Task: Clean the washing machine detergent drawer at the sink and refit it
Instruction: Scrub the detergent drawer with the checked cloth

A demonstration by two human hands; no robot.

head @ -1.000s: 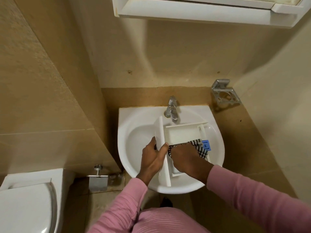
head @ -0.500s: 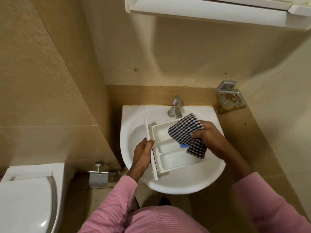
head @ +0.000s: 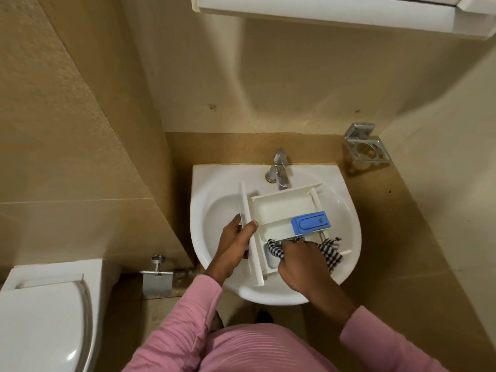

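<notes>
I see the white plastic detergent drawer [head: 281, 208] lying across the bowl of the white ceramic wall sink [head: 214, 210], its compartments facing up and its long front panel toward the left side of the basin. My left hand [head: 233, 245] is curled around that front panel, thumb on the inner side and fingers behind it, pinching it firmly. My right hand [head: 300, 261] is closed on a black-and-white checked cloth [head: 331, 253], pressing it down into the compartment nearest to me; cloth ends stick out on both sides of the fist. A blue plastic siphon cap [head: 311, 222] sits in the middle compartment, just beyond the cloth. The far compartment looks bare and white. The chrome tap [head: 279, 170] stands at the back of the sink, its spout just over the far edge of the drawer; I cannot tell whether water is running. Both pink sleeves [head: 193, 312] reach in from the bottom. A white toilet [head: 40, 323] is at lower left, and a metal wall holder [head: 366, 147] is fixed to the right of the sink.
</notes>
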